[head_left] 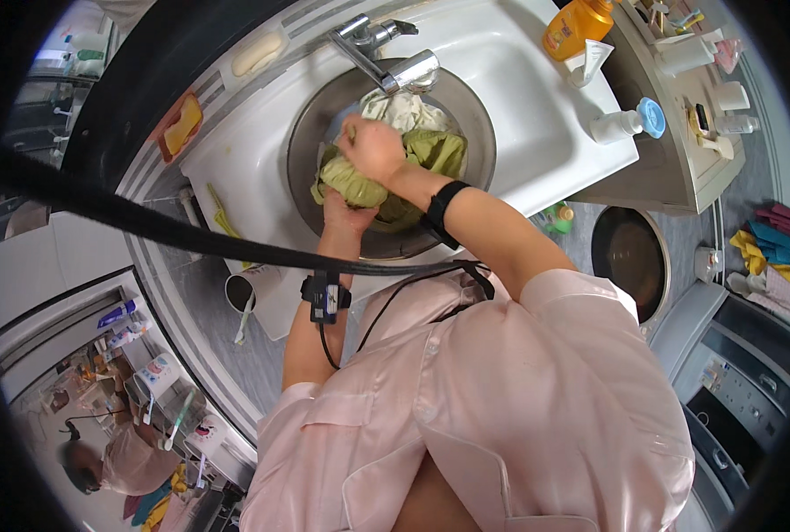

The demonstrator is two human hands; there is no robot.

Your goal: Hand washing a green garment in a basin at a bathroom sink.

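Observation:
A round metal basin [478,133] sits in the white sink, with a wet olive-green cloth garment [436,152] and a white patterned cloth [404,112] in it. My left hand [349,217] grips a bunched part of the green garment from the near side, its fingers mostly hidden by the fabric. Over the same bunch, my right hand [375,151] is closed like a fist and presses on the cloth. Whether its fingers pinch a fold is partly hidden, but fabric lies right under them. Above the basin hangs the chrome faucet [411,73].
The white sink [537,97] holds an orange bottle [577,31], a white tube [590,62] and a white pump bottle [617,127] at its right. A soap bar [256,55] lies at the back left. A cup [244,288] stands left of my left forearm. A black strap crosses the view.

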